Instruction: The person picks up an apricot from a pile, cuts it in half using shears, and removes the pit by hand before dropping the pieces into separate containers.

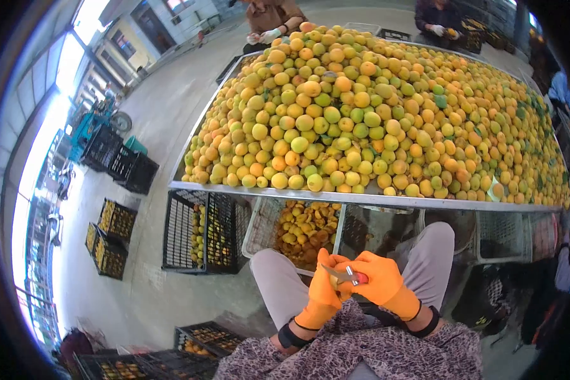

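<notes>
Both of my hands wear orange gloves and meet above my lap. My right hand [381, 282] is closed round the red handle of a small knife [360, 278], its blade pointing left toward the other hand. My left hand [322, 292] is closed on what looks like an apricot, mostly hidden by fingers and blade. In front of my knees, a white crate [258, 235] holds cut apricot pieces [304, 229]. Above it stands a metal-edged table [354, 198] heaped with whole apricots [335, 120].
A black crate [185, 237] with apricots stands left of the white one. Under the table's right side is another pale crate [497, 237]. More filled black crates [111, 244] sit on the floor at left. Two people [272, 16] work beyond the heap.
</notes>
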